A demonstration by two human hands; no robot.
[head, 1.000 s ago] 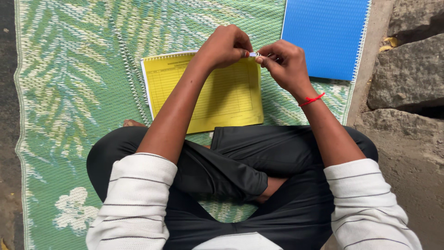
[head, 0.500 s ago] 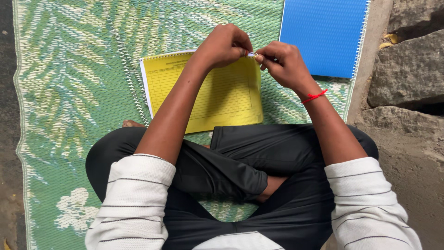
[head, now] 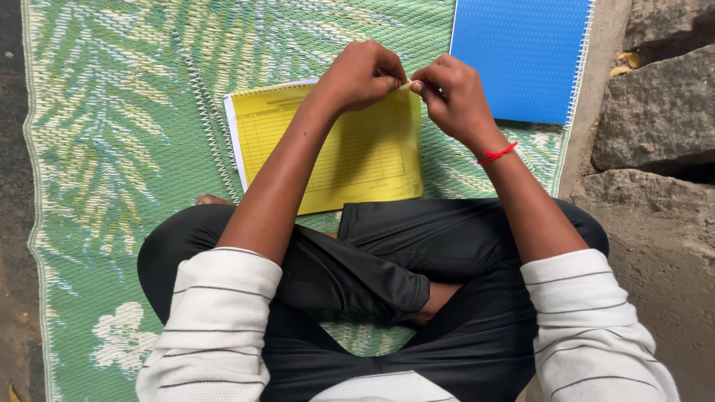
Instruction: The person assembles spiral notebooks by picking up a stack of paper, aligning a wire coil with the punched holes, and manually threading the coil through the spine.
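Observation:
My left hand [head: 361, 74] and my right hand [head: 450, 97] meet fingertip to fingertip above the top right corner of a yellow ruled pad [head: 357, 156]. Both pinch a small pale piece [head: 406, 85] between them; it is too small to tell what it is. The pad lies flat on the green woven mat [head: 112, 149], just beyond my crossed legs in dark trousers. A red thread circles my right wrist [head: 497, 154]. A loose white spiral wire [head: 205, 126] lies on the mat along the pad's left side.
A blue spiral-bound notebook [head: 521, 56] lies on the mat at the upper right. Rough grey stones [head: 659, 119] border the mat on the right, with dry leaves [head: 625, 65] beside them. Dark ground runs along the left edge.
Both hands stay pinched together over the pad's corner, with only slight finger movement. Nothing else has moved.

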